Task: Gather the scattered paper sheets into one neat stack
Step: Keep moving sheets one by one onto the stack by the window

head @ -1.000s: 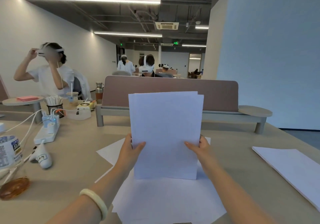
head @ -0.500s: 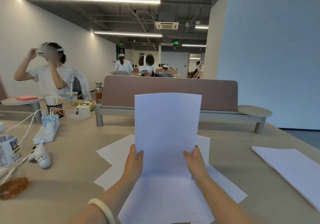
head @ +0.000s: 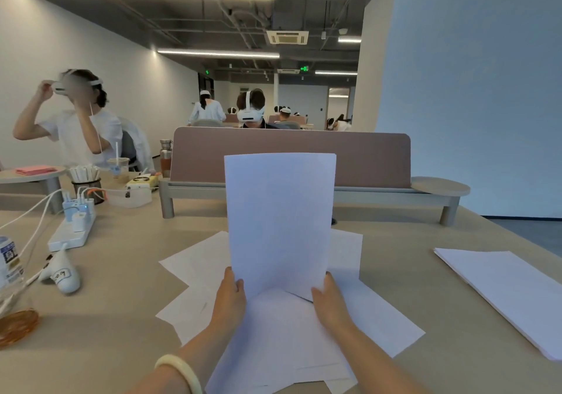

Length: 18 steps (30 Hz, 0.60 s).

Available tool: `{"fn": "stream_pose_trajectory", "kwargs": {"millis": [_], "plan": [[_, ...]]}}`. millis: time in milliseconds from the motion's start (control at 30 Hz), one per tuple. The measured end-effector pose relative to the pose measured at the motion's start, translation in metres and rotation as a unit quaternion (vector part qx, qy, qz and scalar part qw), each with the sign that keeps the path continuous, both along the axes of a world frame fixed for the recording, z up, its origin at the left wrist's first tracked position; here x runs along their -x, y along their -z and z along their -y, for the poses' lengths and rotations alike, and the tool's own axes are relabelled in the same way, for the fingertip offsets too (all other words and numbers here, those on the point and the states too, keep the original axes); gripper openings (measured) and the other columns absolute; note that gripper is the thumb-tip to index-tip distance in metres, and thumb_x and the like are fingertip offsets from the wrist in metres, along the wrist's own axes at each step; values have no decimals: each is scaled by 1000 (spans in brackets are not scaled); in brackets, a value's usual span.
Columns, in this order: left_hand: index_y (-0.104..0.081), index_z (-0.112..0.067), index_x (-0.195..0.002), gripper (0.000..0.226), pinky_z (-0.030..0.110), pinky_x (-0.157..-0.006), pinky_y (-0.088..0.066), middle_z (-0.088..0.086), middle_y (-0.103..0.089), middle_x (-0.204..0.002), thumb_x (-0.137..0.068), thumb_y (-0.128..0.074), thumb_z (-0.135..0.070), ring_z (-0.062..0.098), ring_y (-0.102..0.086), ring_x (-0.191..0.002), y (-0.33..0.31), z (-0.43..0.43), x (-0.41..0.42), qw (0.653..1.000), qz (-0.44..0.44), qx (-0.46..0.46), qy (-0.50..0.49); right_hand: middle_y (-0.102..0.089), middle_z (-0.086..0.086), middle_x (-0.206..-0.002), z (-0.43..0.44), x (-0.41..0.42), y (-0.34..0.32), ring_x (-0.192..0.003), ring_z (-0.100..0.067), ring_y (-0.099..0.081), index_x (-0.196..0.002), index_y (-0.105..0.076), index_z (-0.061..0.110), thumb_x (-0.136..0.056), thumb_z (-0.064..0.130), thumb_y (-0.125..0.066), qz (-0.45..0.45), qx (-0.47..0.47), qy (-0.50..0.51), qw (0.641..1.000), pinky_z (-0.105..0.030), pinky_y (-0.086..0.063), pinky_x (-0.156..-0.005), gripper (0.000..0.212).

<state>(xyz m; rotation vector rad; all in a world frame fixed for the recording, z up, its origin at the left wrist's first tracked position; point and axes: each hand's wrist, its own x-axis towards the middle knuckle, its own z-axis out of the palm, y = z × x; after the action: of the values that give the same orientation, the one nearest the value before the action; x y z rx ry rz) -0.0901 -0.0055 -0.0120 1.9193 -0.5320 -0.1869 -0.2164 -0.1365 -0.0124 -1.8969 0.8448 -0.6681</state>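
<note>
Left hand (head: 230,294) and right hand (head: 330,299) grip upright sheets (head: 279,220) by the lower edges. Loose sheets (head: 197,264) lie scattered beneath on table (head: 115,287).

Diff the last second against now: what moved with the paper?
Both hands slid down the held sheets to the lower corners, left hand and right hand still gripping; the offset top edges are now flush. Loose sheets and side stack stayed put.

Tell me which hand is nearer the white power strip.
Left. The left hand grips the upright sheets at their left edge, toward the power strip; the right hand grips their right edge, farther away.
</note>
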Motion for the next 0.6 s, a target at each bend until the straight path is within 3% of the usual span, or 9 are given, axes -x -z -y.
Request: {"fn": "stream_pose_trajectory", "kwargs": {"millis": [67, 100, 133, 200, 300, 367, 467, 533, 600], "plan": [[-39, -23, -86, 21, 26, -85, -32, -3, -46, -87, -100, -35, -8, 18, -44, -94, -8, 3, 3, 1000, 9, 6, -9, -54, -4, -107, 5, 0, -4, -97, -18, -51, -120, -47, 4, -94, 2, -39, 7, 16, 5, 1000, -22, -36, -79, 27], [-44, -20, -88, 18, 27, -86, -33, 1, -48, -92, -100, -36, -9, 19, -45, -95, -12, 5, 4, 1000, 21, 1, -12, -54, -4, -104, 9, 2, -7, -94, -19, -51, -118, -48, 3, -94, 2, -38, 11, 23, 12, 1000, -22, -36, -78, 26], [-48, -13, -98, 12, 29, -89, -36, 6, -50, -100, -99, -36, -10, 21, -49, -98, -15, 9, 5, 999, 37, -14, -13, -54, -4, -100, 14, 5, -10, -90, -19, -52, -116, -48, 3, -93, 1, -38, 14, 27, 23, 999, -23, -37, -75, 25], [-47, -3, -119, 23, 36, -97, -41, 11, -54, -114, -99, -37, -12, 28, -53, -109, -19, 21, 6, 998, 54, -43, -5, -54, -4, -94, 28, 14, -15, -84, -21, -53, -112, -49, 5, -91, 0, -37, 19, 28, 45, 998, -26, -40, -72, 25], [-46, -9, -127, 31, 43, -104, -40, 9, -55, -122, -98, -39, -15, 30, -54, -113, -22, 48, 13, 996, 71, -52, 11, -53, 0, -83, 53, 39, -24, -83, -24, -54, -105, -48, 13, -90, -1, -37, 26, 17, 80, 996, -32, -47, -77, 24], [-49, -9, -121, 27, 43, -96, -44, 11, -58, -114, -96, -39, -12, 27, -56, -103, -24, 71, 28, 994, 90, -53, 30, -52, 2, -78, 70, 62, -31, -82, -25, -53, -96, -47, 14, -88, -3, -36, 37, 15, 105, 994, -31, -45, -73, 21], [-52, -1, -102, 20, 28, -68, -38, 13, -53, -89, -91, -35, 1, 19, -48, -73, -36, 105, 65, 992, 65, -21, 103, -55, 1, -83, 97, 104, -38, -81, -22, -53, -99, -49, 16, -88, -2, -35, 32, 32, 133, 990, -24, -40, -60, 26], [-44, -4, -79, 19, 24, -57, -26, 6, -37, -73, -87, -31, 6, 13, -31, -59, -40, 126, 90, 987, 44, -19, 153, -57, -3, -90, 113, 132, -41, -82, -21, -52, -107, -51, 11, -89, -1, -35, 17, 42, 162, 986, -29, -41, -64, 27], [-38, -13, -69, 28, 22, -52, -21, 1, -33, -71, -85, -29, 8, 12, -28, -56, -42, 149, 114, 978, 42, -24, 201, -57, -5, -97, 131, 162, -43, -85, -22, -51, -111, -50, 7, -89, -1, -36, 0, 56, 196, 979, -32, -42, -72, 28]]}}
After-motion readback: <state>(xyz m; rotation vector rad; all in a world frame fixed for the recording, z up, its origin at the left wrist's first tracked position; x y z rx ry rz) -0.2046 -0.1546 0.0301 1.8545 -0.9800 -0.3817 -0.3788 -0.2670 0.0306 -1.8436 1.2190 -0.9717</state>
